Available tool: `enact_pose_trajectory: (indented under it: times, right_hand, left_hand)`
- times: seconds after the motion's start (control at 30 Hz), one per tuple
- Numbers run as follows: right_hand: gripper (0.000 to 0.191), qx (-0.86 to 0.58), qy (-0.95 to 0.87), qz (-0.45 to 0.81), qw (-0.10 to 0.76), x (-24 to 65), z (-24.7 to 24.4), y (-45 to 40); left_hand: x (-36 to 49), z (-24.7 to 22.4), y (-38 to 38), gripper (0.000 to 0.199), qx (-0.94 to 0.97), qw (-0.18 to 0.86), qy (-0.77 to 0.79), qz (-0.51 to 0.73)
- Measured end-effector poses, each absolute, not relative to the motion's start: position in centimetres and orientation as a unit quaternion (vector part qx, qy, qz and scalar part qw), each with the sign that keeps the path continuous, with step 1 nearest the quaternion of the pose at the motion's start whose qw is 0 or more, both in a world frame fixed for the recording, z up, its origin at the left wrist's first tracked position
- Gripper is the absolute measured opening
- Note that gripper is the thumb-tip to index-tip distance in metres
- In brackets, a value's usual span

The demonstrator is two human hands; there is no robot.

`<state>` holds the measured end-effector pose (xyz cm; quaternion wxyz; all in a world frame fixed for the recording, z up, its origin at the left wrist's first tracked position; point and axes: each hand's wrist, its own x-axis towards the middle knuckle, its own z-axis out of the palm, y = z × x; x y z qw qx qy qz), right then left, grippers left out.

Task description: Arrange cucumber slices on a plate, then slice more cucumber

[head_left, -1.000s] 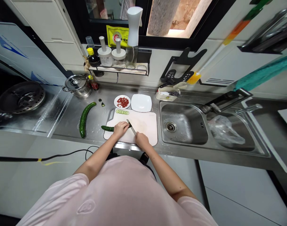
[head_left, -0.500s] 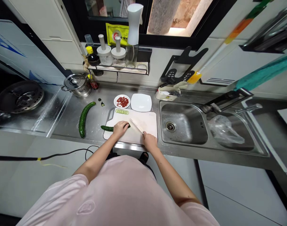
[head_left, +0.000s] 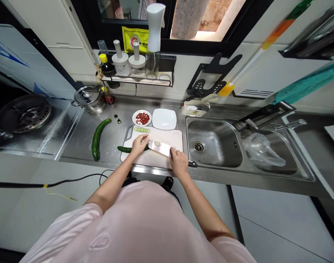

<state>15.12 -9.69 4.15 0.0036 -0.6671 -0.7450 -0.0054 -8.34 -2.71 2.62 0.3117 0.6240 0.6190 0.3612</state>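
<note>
A large kitchen knife is held flat over the white cutting board. My right hand is closed on it where blade meets handle, and the black handle end sticks out to the right. A pale cucumber slice lies on the blade. My left hand is over the cut cucumber, fingers partly stretched toward the blade tip and slightly apart. The hand hides the cucumber's middle. A row of cucumber slices lies along the board's far edge.
A whole cucumber and dark end pieces lie left of the board. Behind it stand a plate of chopped red pieces and a white square plate. The sink is at right, a lidded pot at left.
The knife has turned from edge-on to flat, with a slice now showing on its blade. My right hand has shifted slightly right, and my left fingers have lifted and stretched toward the blade.
</note>
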Motion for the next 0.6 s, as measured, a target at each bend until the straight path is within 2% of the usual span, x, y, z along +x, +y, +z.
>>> enact_pose_trajectory:
  times: [0.2, 0.33, 0.47, 0.6]
  right_hand:
    - [0.04, -0.653, -0.756, -0.031, 0.039, 15.3, 4.4, -9.7]
    - [0.04, -0.64, -0.766, -0.034, 0.055, 15.2, 4.8, -10.1]
    - [0.038, -0.625, -0.776, -0.048, 0.069, 15.2, 4.8, -10.5]
    - [0.038, -0.617, -0.782, -0.051, 0.076, 15.1, 4.8, -10.6]
  left_hand:
    - [-7.6, 4.3, -2.6, 0.052, 0.677, 0.342, 0.591, 0.274]
    - [-7.3, 4.5, -2.3, 0.04, 0.64, 0.405, 0.607, 0.239]
    - [-7.1, 4.0, -1.8, 0.03, 0.562, 0.492, 0.601, 0.286]
    - [-6.7, 3.9, -1.4, 0.029, 0.493, 0.559, 0.572, 0.342]
